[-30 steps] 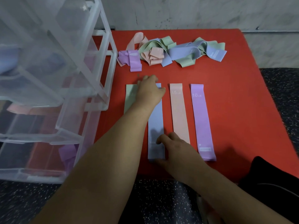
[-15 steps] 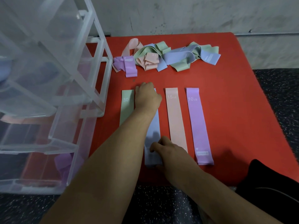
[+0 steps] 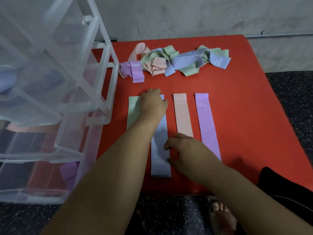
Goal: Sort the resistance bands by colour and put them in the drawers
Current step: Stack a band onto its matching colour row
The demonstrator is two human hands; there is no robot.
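Blue band (image 3: 160,168): laid flat on red mat (image 3: 245,116) between green band (image 3: 133,112) and pink band (image 3: 183,116); far end gripped by left hand (image 3: 153,103), near edge touched by right hand (image 3: 186,150), hold unclear. Tangled pile (image 3: 174,62) beyond.

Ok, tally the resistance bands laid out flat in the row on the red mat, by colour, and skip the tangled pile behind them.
Flat green fabric band: 1
Flat blue fabric band: 1
Flat pink fabric band: 1
Flat purple fabric band: 1
Total: 4
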